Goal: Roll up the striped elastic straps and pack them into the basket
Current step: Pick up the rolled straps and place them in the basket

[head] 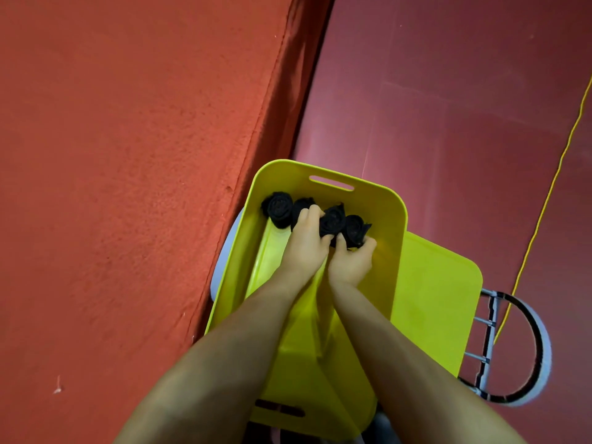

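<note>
A yellow-green plastic basket (389, 251) stands below me with a slot handle at its far wall. Several dark rolled straps lie in a row along that far wall; their stripes do not show. The leftmost roll (279, 207) sits free in the corner. My left hand (306, 243) reaches into the basket, its fingers curled over a roll (333, 221) in the middle of the row. My right hand (350, 261) grips the rightmost roll (355, 229) from below, thumb and fingers around it.
A red cloth-covered surface (128, 187) rises along the basket's left side. A yellow lid (439, 302) lies beside the basket at right. Behind it stands a metal stool frame (512, 347). A thin yellow cord (544, 200) runs across the dark red floor (448, 91).
</note>
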The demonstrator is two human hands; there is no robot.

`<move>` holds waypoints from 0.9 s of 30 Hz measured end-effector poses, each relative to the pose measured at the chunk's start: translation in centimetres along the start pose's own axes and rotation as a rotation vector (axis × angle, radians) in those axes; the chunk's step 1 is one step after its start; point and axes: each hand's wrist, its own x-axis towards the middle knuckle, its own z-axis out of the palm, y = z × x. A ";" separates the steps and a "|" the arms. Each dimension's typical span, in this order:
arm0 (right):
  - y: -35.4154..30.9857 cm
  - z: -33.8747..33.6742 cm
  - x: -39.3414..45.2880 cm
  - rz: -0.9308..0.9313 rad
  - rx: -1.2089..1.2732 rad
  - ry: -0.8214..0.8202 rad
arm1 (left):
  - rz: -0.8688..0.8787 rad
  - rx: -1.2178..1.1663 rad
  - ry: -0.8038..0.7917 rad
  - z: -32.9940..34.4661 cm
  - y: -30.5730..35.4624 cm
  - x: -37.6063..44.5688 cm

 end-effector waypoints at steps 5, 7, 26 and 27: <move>0.4 0.3 0.8 -0.013 -0.034 -0.031 | 0.010 0.194 -0.001 0.4 -0.5 0.9; 0.8 0.5 0.9 -0.020 -0.045 -0.047 | 0.046 0.277 0.042 0.4 -0.6 1.0; -1.1 -0.5 -0.3 -0.004 -0.204 -0.224 | 0.153 0.611 0.024 -1.3 -1.3 -0.5; -1.4 -0.7 -0.5 0.002 -0.218 -0.220 | 0.135 0.552 0.038 -1.5 -1.2 -0.8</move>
